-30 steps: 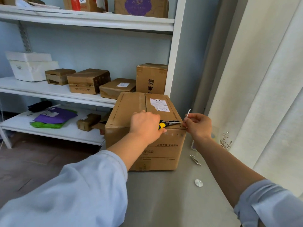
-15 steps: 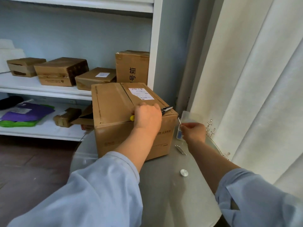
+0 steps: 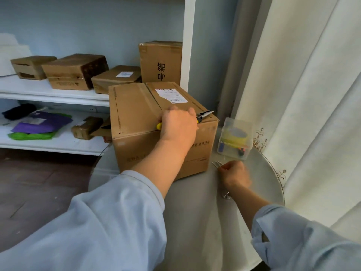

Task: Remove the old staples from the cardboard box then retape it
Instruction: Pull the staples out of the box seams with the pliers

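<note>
Round glass table (image 3: 195, 222); matte cardboard box (image 3: 136, 114); thin metal staples (image 3: 217, 164).

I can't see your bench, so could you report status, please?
Left hand grips pliers atop cardboard box. Right hand at pulled staples on table. Nothing obstructing.

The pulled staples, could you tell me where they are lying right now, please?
In the head view the staples lie on the round table, right of the cardboard box, just in front of the clear plastic container, at the right hand.
</note>
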A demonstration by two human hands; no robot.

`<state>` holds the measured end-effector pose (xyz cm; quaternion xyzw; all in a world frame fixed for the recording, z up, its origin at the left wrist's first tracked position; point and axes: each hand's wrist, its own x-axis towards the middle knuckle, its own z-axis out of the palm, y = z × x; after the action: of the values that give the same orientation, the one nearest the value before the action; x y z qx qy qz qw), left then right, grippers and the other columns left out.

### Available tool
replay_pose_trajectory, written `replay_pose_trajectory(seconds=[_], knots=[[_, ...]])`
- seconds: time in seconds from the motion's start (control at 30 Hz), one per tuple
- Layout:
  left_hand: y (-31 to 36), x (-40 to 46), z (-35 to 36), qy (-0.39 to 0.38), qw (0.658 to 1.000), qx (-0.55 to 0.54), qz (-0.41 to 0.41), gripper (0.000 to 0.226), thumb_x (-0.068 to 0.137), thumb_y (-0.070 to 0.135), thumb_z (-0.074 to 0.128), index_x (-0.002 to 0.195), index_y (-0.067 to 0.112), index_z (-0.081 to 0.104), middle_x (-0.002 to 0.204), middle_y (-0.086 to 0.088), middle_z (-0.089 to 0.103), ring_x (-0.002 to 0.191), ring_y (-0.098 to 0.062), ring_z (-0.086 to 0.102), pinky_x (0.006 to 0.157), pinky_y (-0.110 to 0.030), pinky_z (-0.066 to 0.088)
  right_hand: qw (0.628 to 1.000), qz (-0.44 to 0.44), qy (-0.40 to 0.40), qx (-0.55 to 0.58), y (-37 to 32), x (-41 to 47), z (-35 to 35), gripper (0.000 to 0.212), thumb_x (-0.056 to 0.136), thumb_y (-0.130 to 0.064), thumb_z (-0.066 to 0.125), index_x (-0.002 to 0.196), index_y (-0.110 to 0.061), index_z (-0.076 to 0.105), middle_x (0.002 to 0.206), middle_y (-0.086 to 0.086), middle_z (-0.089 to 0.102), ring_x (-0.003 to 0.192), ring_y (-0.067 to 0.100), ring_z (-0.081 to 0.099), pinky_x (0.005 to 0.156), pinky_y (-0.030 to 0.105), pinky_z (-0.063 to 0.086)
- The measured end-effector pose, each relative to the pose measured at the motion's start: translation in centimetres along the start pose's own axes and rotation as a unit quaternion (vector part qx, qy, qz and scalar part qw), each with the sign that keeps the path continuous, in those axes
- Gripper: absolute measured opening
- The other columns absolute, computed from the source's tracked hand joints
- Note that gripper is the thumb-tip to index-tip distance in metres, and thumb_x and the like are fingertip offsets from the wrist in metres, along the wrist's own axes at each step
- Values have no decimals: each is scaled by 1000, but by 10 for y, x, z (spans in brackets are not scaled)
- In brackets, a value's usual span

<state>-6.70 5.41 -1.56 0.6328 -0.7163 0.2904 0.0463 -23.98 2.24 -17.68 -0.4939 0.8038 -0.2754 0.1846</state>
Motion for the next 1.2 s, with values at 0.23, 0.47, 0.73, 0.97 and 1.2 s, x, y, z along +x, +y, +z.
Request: replay_pose_trajectory(seconds=[0.23, 0.47, 0.73, 0.97, 1.2], knots=[[0, 1, 1, 4, 1000, 10, 8, 34, 99, 45, 37, 111, 13, 42, 97, -7, 64, 98, -24, 54, 63, -31, 39, 1000, 5, 7, 17, 4, 12, -7, 17, 88, -30, 63, 104, -26, 69, 117, 5, 64, 111, 27, 58, 89, 35, 46], [2, -3, 5, 13, 1000, 11, 2, 31, 99, 44, 36, 108, 14, 42, 96, -7, 64, 94, -23, 55, 60, -31, 39, 1000, 5, 24, 11, 0, 5, -12, 27, 92, -40, 58, 111, -24, 68, 116, 7, 65, 110, 28, 58, 86, 37, 48], [-28, -9, -21, -39, 996, -85, -5, 27, 93, 25, 50, 116, 15, 43, 73, 1, 48, 71, -18, 46, 46, -26, 24, 951, -180, 142, 210, -100, -51, -68, 37, 102, -33, 38, 132, -23, 56, 127, 0, 54, 121, 18, 46, 84, 22, 26], [-106, -37, -32, -116, 972, -159, -127, 17, 91, 20, 49, 108, 17, 46, 78, -2, 49, 74, -21, 52, 62, -30, 38, 963, -220, 70, 136, -115, -58, -78, 30, 95, -32, 56, 123, -24, 63, 121, -1, 64, 109, 20, 58, 77, 28, 43], [-176, -62, 1, -186, 864, -370, -285, 13, 84, 6, 53, 97, 4, 55, 88, -14, 63, 85, -30, 65, 75, -39, 54, 972, -219, 68, 52, -135, -76, -78, 30, 95, -19, 51, 125, -20, 58, 138, 6, 51, 124, 25, 49, 95, 38, 44]])
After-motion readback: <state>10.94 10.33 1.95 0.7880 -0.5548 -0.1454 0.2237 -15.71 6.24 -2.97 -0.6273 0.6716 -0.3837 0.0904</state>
